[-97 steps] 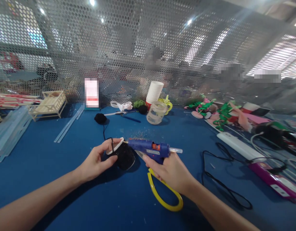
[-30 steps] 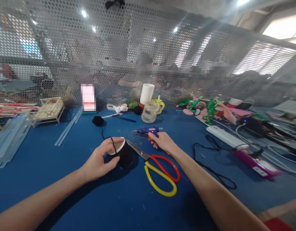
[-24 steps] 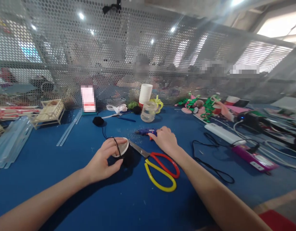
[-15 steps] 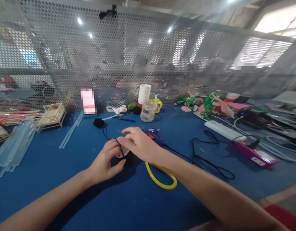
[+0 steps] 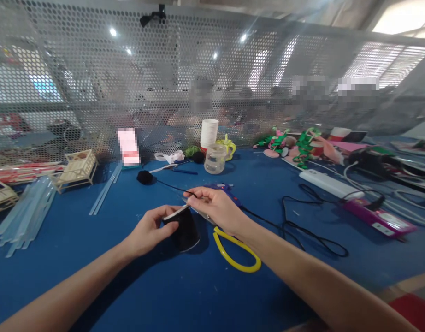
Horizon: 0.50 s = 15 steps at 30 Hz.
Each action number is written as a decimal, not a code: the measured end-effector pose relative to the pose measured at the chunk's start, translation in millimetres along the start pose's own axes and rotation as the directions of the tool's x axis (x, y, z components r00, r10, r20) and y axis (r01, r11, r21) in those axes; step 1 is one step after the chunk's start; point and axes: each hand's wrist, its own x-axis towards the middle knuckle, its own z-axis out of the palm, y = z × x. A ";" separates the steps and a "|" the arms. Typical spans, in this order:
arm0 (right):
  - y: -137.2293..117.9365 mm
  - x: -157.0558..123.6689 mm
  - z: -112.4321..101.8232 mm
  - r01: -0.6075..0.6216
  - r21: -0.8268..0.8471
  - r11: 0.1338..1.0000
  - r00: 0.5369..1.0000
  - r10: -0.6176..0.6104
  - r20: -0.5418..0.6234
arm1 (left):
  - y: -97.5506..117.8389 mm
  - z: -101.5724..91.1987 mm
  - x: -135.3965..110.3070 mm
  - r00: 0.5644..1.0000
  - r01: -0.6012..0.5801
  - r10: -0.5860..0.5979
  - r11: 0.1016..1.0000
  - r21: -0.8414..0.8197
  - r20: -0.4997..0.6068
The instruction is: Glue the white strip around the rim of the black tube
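My left hand [image 5: 152,230] is closed around a cup [image 5: 185,233] covered in black yarn, with its white rim tilted up. My right hand [image 5: 215,207] pinches a strand of black yarn [image 5: 171,185] just above the rim. That strand runs back to a small black yarn ball [image 5: 145,177] on the blue table. Partly hidden under my right hand lies a pair of scissors with a yellow handle [image 5: 240,268]. Behind that hand rests a blue glue gun [image 5: 229,190], its black cord trailing right.
A clear jar [image 5: 214,161] and stacked paper cups [image 5: 209,133] stand ahead, before a perforated metal screen [image 5: 157,69]. Glue sticks [image 5: 32,207] and a small wooden frame [image 5: 76,168] lie left. On the right are a white power strip [image 5: 330,184], a purple box [image 5: 378,216] and cords.
My right hand has drawn the yarn off to the right of the cup, pulling the strand straighter. The cup has come into clearer view, its black side showing in my left hand.
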 end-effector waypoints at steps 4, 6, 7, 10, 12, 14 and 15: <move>8.9 -5.9 -2.5 -0.072 0.052 0.996 0.995 0.076 -0.066 | 1.6 1.8 -1.4 0.998 0.060 -0.056 0.988 -0.141 0.033; 11.3 -7.3 -3.1 -0.093 0.039 0.995 0.993 0.096 -0.074 | 1.4 1.5 -2.3 0.997 0.066 -0.058 0.980 -0.189 0.051; 12.1 -7.7 -3.4 -0.096 0.035 0.995 0.992 0.099 -0.073 | 1.0 1.1 -2.6 0.997 0.067 -0.057 0.976 -0.207 0.055; 14.8 -8.2 -4.0 -0.077 0.027 0.997 0.996 0.078 -0.047 | 0.1 -0.6 -3.6 0.997 0.074 -0.064 0.966 -0.246 0.048; 17.4 -7.9 -4.3 -0.071 0.032 0.997 0.997 0.072 -0.029 | 0.0 -1.2 -4.0 0.996 0.084 -0.076 0.959 -0.272 0.041; 20.1 -7.6 -4.5 -0.074 0.048 0.996 0.997 0.075 -0.016 | 0.5 -1.2 -4.2 0.995 0.099 -0.091 0.947 -0.307 0.039; 21.1 -7.5 -4.5 -0.076 0.060 0.995 0.997 0.077 -0.010 | 0.9 -1.1 -4.2 0.994 0.107 -0.100 0.939 -0.327 0.039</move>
